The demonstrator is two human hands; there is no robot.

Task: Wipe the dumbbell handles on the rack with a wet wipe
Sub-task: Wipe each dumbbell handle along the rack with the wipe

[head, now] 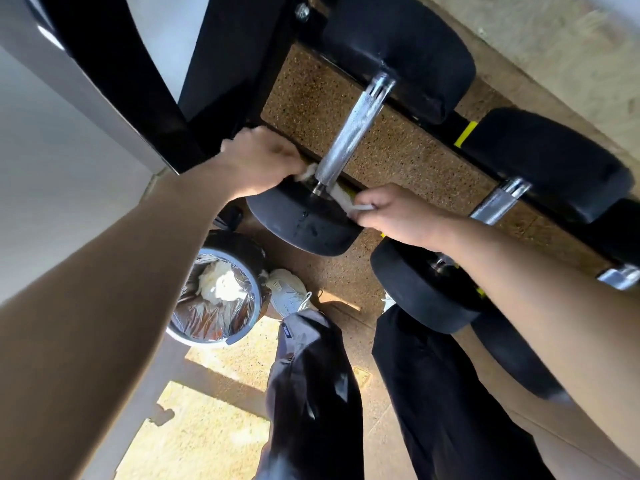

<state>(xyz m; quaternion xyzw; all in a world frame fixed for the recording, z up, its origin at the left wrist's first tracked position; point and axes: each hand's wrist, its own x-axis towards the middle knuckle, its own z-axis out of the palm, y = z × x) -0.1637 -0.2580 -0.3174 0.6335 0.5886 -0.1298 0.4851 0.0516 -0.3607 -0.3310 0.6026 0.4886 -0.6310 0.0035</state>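
The dumbbell handle you are working on lies on the rack, the leftmost of those in view. Its long axis runs away from you, from lower left to upper right in the head view. The knurled chrome is bare along most of its length.

Closest to you, your two hands work at the handle's near end. The wet wipe is looped around the bar just where it enters the near head. Your left hand grips one end of the wipe, fingers curled in on the left side of the bar. Your right hand pinches the other end on the right side, so the wipe is stretched taut between them.

Farther along, the handle meets its far head, a black block resting on the rack's back rail.

Just to your right a second dumbbell lies parallel. Only part of its chrome bar shows past your right wrist. A third chrome handle shows at the right edge.

Below the rack is the speckled floor. A lined bin stands beside your white shoe and holds crumpled white wipes.
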